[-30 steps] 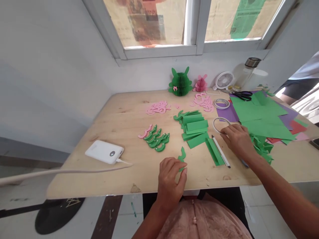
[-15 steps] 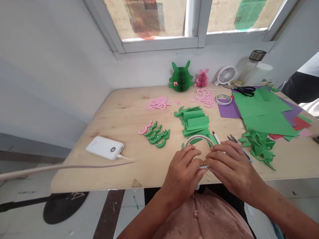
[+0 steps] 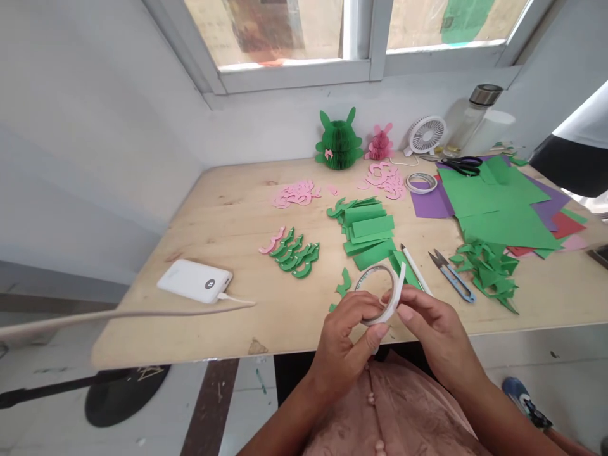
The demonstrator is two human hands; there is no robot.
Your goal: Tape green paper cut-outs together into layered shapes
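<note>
A narrow roll of white double-sided tape [image 3: 392, 306] is tilted above the table's front edge. My left hand [image 3: 349, 335] grips its lower left side, thumb in front and fingers through the ring. A short strip stands up from the right side of the roll. My right hand [image 3: 437, 326] is curled against that side, with fingertips reaching behind the strip and the thumb close to it. Just beyond the roll lie stacked folded green paper strips [image 3: 370, 228], a small green cutout [image 3: 343, 283] and a white pen [image 3: 415, 271]. Blue-handled thread snips [image 3: 453, 277] rest to the right.
Green and pink curved pieces [image 3: 294, 253] lie mid-table, left of a power bank [image 3: 194, 280] with a cable. Pink cutouts [image 3: 297, 194], paper rabbits [image 3: 339, 144], a fan [image 3: 427, 135], another tape roll [image 3: 421, 183], black scissors [image 3: 462, 166], coloured sheets [image 3: 503, 209] and green scraps [image 3: 491, 269] stand or lie around.
The roll has turned more upright, and a strip now sticks up from its right side. My right hand has drawn back to the right, uncovering the snips and pen. The view has shifted slightly.
</note>
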